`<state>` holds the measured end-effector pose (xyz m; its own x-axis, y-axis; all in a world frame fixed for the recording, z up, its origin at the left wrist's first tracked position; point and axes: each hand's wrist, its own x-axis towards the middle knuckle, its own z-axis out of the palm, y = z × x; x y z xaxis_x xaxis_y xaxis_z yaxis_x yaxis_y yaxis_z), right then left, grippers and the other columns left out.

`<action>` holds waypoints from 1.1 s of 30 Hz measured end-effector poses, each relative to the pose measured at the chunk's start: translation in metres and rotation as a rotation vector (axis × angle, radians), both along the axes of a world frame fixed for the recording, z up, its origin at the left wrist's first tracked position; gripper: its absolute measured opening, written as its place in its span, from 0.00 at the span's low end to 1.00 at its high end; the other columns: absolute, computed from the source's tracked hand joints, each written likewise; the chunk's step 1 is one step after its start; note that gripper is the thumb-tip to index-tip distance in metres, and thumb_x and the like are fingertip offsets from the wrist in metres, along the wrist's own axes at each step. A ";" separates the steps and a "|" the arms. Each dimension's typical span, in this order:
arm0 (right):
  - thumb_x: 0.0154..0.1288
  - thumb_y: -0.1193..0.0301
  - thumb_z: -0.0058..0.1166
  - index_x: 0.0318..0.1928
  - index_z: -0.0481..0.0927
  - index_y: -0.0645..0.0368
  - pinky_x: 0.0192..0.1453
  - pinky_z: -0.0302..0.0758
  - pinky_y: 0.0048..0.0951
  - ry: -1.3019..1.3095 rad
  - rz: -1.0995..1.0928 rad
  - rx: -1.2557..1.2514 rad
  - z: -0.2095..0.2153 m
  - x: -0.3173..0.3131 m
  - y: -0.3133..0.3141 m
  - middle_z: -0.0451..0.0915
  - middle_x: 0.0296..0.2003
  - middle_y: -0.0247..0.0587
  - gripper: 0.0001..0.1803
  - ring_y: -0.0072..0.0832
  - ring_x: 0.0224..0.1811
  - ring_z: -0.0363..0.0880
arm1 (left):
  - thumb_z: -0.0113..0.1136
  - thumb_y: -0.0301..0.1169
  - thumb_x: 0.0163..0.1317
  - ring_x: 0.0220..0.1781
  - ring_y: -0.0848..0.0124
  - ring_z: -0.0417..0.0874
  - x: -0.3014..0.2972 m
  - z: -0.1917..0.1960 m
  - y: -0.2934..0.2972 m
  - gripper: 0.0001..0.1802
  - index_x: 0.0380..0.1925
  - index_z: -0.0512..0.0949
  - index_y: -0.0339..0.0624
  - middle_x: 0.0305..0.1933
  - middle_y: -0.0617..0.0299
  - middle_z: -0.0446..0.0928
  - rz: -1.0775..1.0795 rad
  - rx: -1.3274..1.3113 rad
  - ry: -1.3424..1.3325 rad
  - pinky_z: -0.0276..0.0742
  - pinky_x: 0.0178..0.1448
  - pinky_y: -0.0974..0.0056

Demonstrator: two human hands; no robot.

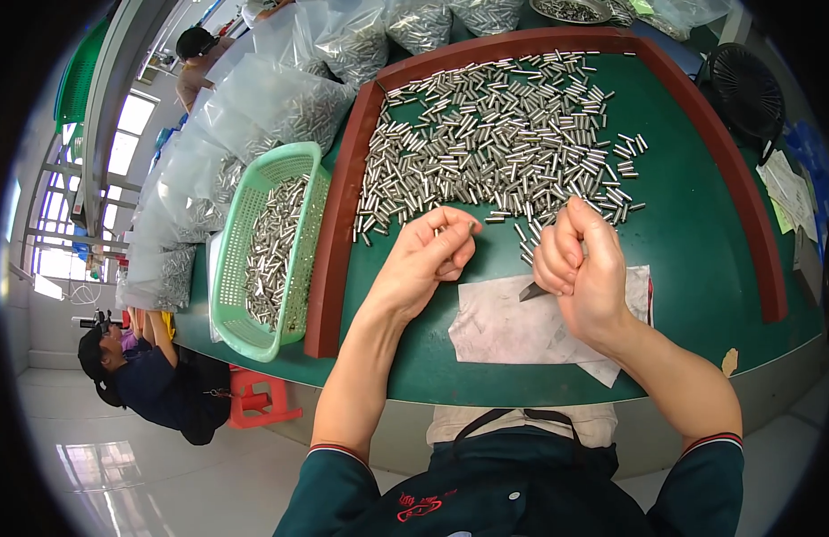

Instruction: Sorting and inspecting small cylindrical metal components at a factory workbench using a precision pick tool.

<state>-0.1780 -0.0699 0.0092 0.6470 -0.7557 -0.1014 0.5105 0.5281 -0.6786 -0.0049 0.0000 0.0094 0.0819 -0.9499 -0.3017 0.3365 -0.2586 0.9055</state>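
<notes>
Metal pins (504,125), short, silvery, many: spread loose across the far half of a green desk (701,295), in front of both hands. Left hand (428,255): above the desk, near the pins, fingers curled, thumb toward forefinger; cannot tell whether anything is pinched there. Right hand (580,268): apart from the left, clenched on a dark tool (532,291), mostly hidden, tip showing. Pale cloth (490,327): flat, beneath the right hand. Red-brown border (736,192): around the pins. Green basket (309,237): left of the border, holding more pins. Clear bags (240,103): filled, beyond the basket.
</notes>
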 end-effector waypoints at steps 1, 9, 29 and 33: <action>0.66 0.62 0.32 0.13 0.54 0.53 0.13 0.44 0.19 0.005 0.005 -0.002 0.000 0.000 0.000 0.52 0.07 0.28 0.23 0.15 0.09 0.45 | 0.49 0.31 0.60 0.17 0.84 0.55 -0.006 0.004 0.002 0.07 0.32 0.69 0.38 0.18 0.69 0.64 -0.017 -0.013 -0.164 0.50 0.20 0.78; 0.65 0.64 0.30 0.12 0.54 0.54 0.14 0.44 0.20 -0.095 -0.045 -0.120 -0.001 -0.002 0.001 0.53 0.08 0.28 0.22 0.15 0.10 0.45 | 0.56 0.25 0.51 0.14 0.66 0.69 -0.039 0.013 0.019 0.06 0.24 0.70 0.35 0.16 0.56 0.71 -0.268 -0.184 -1.188 0.63 0.21 0.66; 0.65 0.65 0.31 0.11 0.54 0.55 0.15 0.45 0.20 -0.111 -0.045 -0.091 -0.002 0.001 0.007 0.51 0.08 0.27 0.23 0.15 0.11 0.47 | 0.58 0.24 0.47 0.16 0.54 0.71 -0.039 0.005 0.018 0.07 0.22 0.68 0.36 0.12 0.51 0.68 -0.257 -0.213 -1.203 0.63 0.21 0.57; 0.65 0.66 0.31 0.11 0.54 0.55 0.15 0.45 0.20 -0.113 -0.040 -0.105 -0.003 0.001 0.008 0.51 0.08 0.27 0.23 0.15 0.11 0.47 | 0.58 0.24 0.47 0.16 0.55 0.71 -0.039 0.006 0.017 0.07 0.22 0.68 0.36 0.12 0.51 0.69 -0.264 -0.200 -1.202 0.63 0.21 0.57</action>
<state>-0.1767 -0.0614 0.0064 0.6187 -0.7840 0.0513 0.6062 0.4348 -0.6659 -0.0440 0.0169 0.0154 0.0055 -0.9999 -0.0162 -0.7728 -0.0145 0.6345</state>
